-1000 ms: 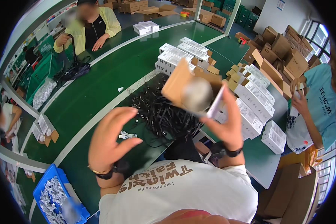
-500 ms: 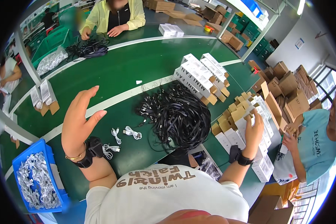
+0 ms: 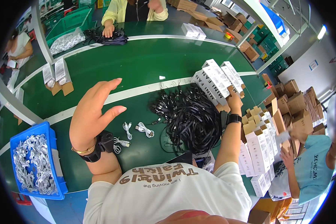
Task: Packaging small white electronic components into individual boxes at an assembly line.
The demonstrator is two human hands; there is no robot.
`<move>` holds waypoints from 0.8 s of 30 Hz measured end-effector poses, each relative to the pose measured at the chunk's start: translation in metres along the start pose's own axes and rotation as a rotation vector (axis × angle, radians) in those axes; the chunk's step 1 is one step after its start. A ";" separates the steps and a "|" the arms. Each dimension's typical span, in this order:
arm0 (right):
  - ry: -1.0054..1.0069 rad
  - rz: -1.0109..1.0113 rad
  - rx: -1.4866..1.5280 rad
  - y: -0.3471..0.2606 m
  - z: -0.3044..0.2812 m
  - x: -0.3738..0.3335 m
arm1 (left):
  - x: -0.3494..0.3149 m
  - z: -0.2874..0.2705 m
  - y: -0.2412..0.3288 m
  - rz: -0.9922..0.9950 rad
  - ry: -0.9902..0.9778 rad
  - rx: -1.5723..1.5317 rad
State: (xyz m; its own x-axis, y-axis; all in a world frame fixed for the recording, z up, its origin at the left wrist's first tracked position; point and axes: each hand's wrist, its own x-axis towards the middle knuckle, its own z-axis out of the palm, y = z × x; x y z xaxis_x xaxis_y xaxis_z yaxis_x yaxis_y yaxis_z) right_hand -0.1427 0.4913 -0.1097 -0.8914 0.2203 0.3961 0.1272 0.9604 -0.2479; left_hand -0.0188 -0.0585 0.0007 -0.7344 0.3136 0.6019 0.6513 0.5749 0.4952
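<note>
My left hand [image 3: 95, 112] hovers over the table's left part, thumb and fingers apart, holding nothing. Below it lie three bundled white cables, one by the wrist [image 3: 120, 144], a second [image 3: 127, 129] and a third [image 3: 145, 129]. With bent fingers, my right hand [image 3: 234, 101] grips the near end of a white box [image 3: 217, 76] in a stack of printed boxes; the fingertips are partly hidden. A large tangle of black cables [image 3: 194, 119] spreads between my hands. Right of it stand white boxes [image 3: 257, 149] with open cardboard flaps.
A blue bin [image 3: 59, 164] of white cables sits at left. Two white boxes [image 3: 62, 72] lie beyond my left hand. Across the table a person's hand [image 3: 108, 30] rests on black cables. Another person [image 3: 313, 164] works at right, beside brown cartons [image 3: 300, 119].
My right hand has moved from the open-flapped boxes at right to the far stack of printed boxes. The left hand stays open. The whole view has shifted slightly.
</note>
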 end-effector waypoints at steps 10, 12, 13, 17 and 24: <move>0.174 0.065 0.193 0.006 0.020 0.016 | 0.008 0.004 0.002 -0.065 -0.119 0.045; 0.126 0.091 0.260 0.005 0.019 0.022 | 0.006 0.005 0.006 -0.010 -0.077 0.028; 0.105 0.134 0.309 0.004 0.015 0.027 | 0.003 0.004 0.006 0.024 -0.054 0.017; 0.236 -0.086 0.130 -0.014 -0.006 0.051 | -0.003 -0.002 0.001 0.001 0.003 0.028; 0.070 -0.819 -0.076 -0.151 -0.095 0.093 | -0.014 -0.019 0.000 -0.046 0.031 0.007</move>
State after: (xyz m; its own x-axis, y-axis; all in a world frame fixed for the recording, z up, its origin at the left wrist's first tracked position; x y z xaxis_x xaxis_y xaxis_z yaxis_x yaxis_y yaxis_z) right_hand -0.2029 0.3825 0.0487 -0.6858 -0.5470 0.4801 -0.5199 0.8298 0.2029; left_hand -0.0050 -0.0775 0.0043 -0.7573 0.2627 0.5979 0.6155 0.5934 0.5188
